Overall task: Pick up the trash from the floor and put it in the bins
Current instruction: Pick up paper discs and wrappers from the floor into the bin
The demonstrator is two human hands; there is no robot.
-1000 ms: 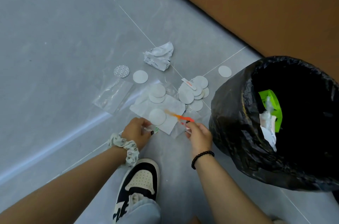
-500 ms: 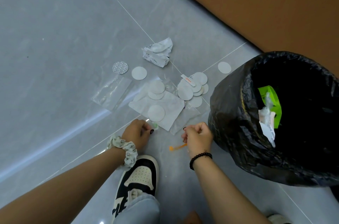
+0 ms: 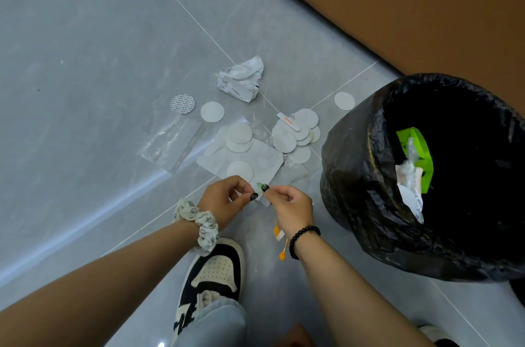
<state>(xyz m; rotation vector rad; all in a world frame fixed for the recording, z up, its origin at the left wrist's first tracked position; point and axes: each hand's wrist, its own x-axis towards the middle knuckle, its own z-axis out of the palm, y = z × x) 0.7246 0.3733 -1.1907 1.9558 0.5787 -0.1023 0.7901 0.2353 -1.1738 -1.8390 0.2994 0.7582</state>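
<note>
Glossy grey floor, round white discs

1. Tiny green bit pinched between left hand and right hand: too small to tell.
2. Orange strip: partly hidden behind right hand.
3. Bin, right of the hands: cut off by the edge.

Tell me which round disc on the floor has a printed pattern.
The patterned disc, farthest left of them all, beside a plain white disc; every other disc is blank white.
</note>
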